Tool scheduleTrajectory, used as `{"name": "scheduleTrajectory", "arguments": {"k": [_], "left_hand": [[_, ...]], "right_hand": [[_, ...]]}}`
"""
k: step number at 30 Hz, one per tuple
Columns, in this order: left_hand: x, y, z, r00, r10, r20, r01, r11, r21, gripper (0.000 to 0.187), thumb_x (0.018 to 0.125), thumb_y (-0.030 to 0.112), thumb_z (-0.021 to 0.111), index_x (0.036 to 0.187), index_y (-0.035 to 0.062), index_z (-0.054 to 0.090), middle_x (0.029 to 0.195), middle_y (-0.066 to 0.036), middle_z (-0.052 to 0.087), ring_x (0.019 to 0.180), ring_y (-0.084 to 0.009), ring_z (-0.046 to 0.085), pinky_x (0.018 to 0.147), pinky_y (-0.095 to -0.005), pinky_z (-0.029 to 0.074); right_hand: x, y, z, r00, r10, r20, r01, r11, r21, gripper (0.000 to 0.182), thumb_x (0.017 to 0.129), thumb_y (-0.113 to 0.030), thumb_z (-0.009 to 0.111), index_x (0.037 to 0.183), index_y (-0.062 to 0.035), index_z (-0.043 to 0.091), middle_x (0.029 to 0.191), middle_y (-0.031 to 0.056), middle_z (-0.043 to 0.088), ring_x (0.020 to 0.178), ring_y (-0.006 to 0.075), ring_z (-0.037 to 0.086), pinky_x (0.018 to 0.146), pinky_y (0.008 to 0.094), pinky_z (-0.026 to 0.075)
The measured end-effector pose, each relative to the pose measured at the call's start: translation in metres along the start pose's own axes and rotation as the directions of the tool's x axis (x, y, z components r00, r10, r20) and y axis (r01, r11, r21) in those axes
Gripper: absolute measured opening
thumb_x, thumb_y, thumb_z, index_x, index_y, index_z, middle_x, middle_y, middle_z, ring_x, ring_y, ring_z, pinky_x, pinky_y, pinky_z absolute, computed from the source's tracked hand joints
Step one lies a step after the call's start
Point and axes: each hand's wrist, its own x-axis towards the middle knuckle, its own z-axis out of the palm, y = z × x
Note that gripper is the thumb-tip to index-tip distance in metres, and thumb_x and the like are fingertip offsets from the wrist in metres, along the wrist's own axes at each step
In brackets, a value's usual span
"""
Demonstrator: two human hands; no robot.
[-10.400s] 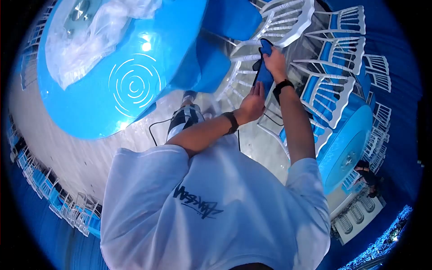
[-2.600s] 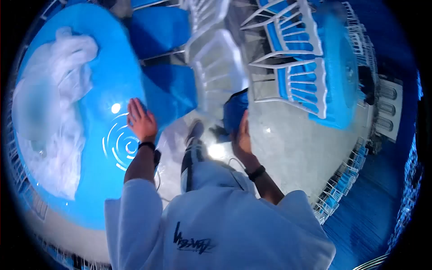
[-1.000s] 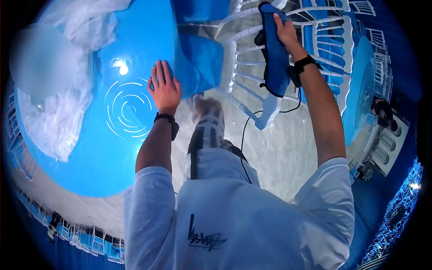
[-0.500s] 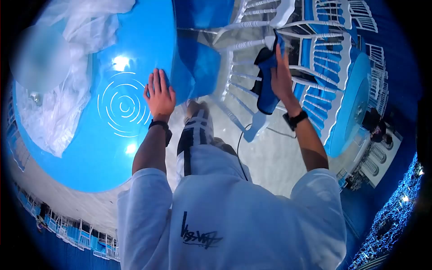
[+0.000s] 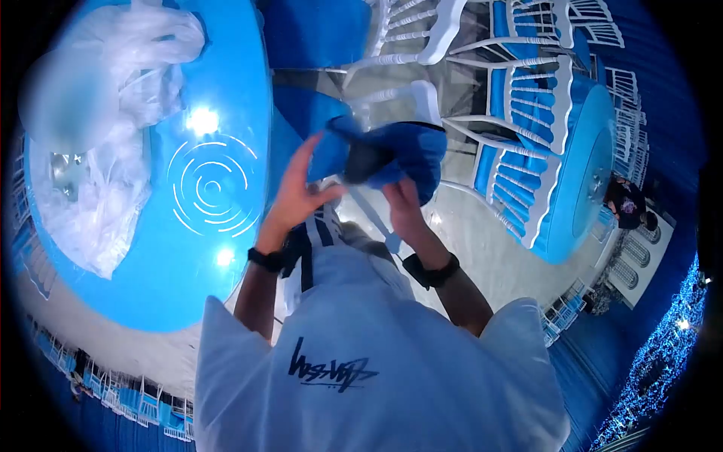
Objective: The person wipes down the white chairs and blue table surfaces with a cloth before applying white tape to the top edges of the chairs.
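A blue-and-black item [image 5: 407,154], soft-looking and slightly blurred, is up in front of my body, between my hands. My right hand [image 5: 407,211] holds its lower edge, with the fingers partly hidden behind it. Beside its left end is my left hand [image 5: 297,196], thumb and fingers spread apart; whether the fingertips touch the item is unclear. Dark bands circle both wrists. To the left lies a glossy blue round table [image 5: 173,290] with white ring-shaped marks [image 5: 213,187] and crumpled translucent plastic [image 5: 113,203] on it.
White chairs [image 5: 557,135] with spindle backs surround another blue table [image 5: 595,166] on the right. A blue chair seat [image 5: 316,34] is close to the near table's edge. A person [image 5: 626,202] is at the far right, near a pale counter [image 5: 640,260]. Blue lights glow lower right.
My left hand has lifted off the table and moved right, to the item. My right hand has brought the item left and turned it. The view has shifted slightly.
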Motion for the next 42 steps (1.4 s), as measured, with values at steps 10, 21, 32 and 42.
{"name": "scheduleTrajectory", "arguments": {"k": [10, 21, 32, 42], "left_hand": [[0.022, -0.044, 0.031, 0.84, -0.466, -0.278, 0.258, 0.794, -0.551, 0.045, 0.095, -0.002, 0.065, 0.139, -0.0009, 0.054, 0.125, -0.009, 0.062, 0.113, -0.0176, 0.06, 0.096, -0.0315, 0.052], [0.195, -0.021, 0.143, 0.994, 0.027, -0.111, -0.086, 0.819, -0.568, 0.039, 0.097, 0.012, 0.072, 0.132, 0.0004, 0.06, 0.122, -0.011, 0.068, 0.109, -0.0201, 0.065, 0.096, -0.0341, 0.052], [0.233, -0.093, 0.246, 0.956, -0.106, -0.275, 0.014, 0.948, -0.317, 0.038, 0.103, 0.026, 0.053, 0.128, -0.0007, 0.062, 0.105, -0.024, 0.069, 0.104, -0.0448, 0.063, 0.09, -0.0539, 0.049], [0.246, -0.25, 0.284, 0.802, -0.556, -0.22, 0.404, 0.775, -0.485, 0.051, 0.106, 0.045, 0.051, 0.137, 0.0055, 0.061, 0.118, -0.027, 0.07, 0.111, -0.0417, 0.066, 0.093, -0.0455, 0.053]], "right_hand": [[0.027, -0.019, -0.104, 0.903, -0.325, -0.281, 0.221, 0.913, -0.344, 0.055, 0.103, -0.013, 0.063, 0.155, -0.0039, 0.047, 0.153, 0.0165, 0.055, 0.139, 0.0277, 0.054, 0.117, 0.0424, 0.04], [0.057, 0.026, -0.074, 0.934, -0.303, -0.188, 0.047, 0.627, -0.777, 0.056, 0.103, -0.014, 0.051, 0.159, -0.0139, 0.044, 0.169, 0.0199, 0.028, 0.146, 0.0393, 0.047, 0.11, 0.0443, 0.051], [0.062, 0.028, -0.078, 0.946, -0.262, -0.192, 0.005, 0.605, -0.796, 0.058, 0.103, -0.022, 0.051, 0.159, -0.0121, 0.042, 0.168, 0.0237, 0.028, 0.139, 0.0443, 0.054, 0.102, 0.0441, 0.057], [0.064, 0.032, -0.08, 0.956, -0.24, -0.168, 0.018, 0.621, -0.783, 0.059, 0.108, -0.037, 0.042, 0.162, -0.011, 0.038, 0.166, 0.029, 0.028, 0.137, 0.0482, 0.054, 0.098, 0.048, 0.06]]}}
